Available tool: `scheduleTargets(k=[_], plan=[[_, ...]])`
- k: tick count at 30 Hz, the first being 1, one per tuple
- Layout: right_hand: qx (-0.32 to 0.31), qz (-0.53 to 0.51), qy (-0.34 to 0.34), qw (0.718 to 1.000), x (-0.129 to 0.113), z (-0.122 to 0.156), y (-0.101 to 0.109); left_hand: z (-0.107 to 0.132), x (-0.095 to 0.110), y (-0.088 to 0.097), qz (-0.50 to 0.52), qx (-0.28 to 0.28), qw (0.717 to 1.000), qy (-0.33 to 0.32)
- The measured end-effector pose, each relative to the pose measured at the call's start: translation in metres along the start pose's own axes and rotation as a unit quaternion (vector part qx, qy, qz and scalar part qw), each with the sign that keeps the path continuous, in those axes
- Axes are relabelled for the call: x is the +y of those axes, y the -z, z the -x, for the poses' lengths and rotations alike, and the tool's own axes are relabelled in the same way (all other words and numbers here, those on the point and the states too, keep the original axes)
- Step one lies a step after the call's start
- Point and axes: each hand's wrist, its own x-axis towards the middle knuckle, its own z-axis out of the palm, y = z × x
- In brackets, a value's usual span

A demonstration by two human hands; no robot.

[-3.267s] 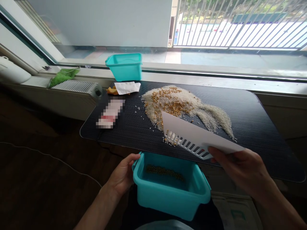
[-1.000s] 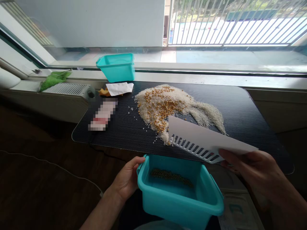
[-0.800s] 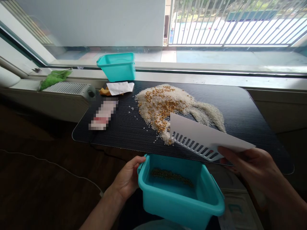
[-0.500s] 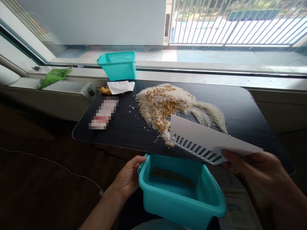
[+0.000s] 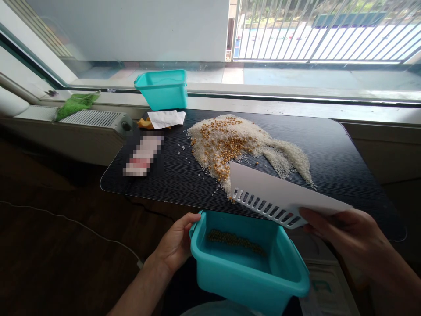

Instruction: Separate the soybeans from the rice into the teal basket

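Observation:
My left hand [image 5: 177,241] grips the left rim of a teal plastic bin [image 5: 243,276] just below the table's front edge. A band of small round beans [image 5: 235,241] lies on the bin's floor. In my right hand [image 5: 342,230] is a white slotted plastic scraper [image 5: 279,193], pinched at its right end. Its slotted edge faces down toward me, and its left end meets the near tip of a pile of white rice [image 5: 250,129]. Yellow soybeans [image 5: 235,147] are mixed through the left and middle of that pile.
The dark table [image 5: 332,158] stands against the window sill. At its back left are a second teal bin [image 5: 162,92], a white paper [image 5: 167,119] over something yellow, and a blurred pale packet [image 5: 144,156]. A radiator [image 5: 95,120] with a green cloth [image 5: 77,105] is at left.
The scraper in my right hand has shifted slightly left and down toward me. A few loose grains and a soybean now show behind it. My left hand and the bin stay put.

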Motion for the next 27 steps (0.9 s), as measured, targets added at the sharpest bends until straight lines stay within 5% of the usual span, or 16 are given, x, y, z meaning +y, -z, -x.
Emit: scheduleTargets(k=[13, 27], plan=[[-0.019, 0.013, 0.062, 0.998, -0.009, 0.000, -0.009, 0.002, 0.001, 0.000, -0.011, -0.001, 1.000, 0.001], [-0.155, 0.042, 0.148, 0.976, -0.010, -0.004, -0.032, 0.007, 0.014, 0.015, -0.016, 0.001, 0.999, -0.033]])
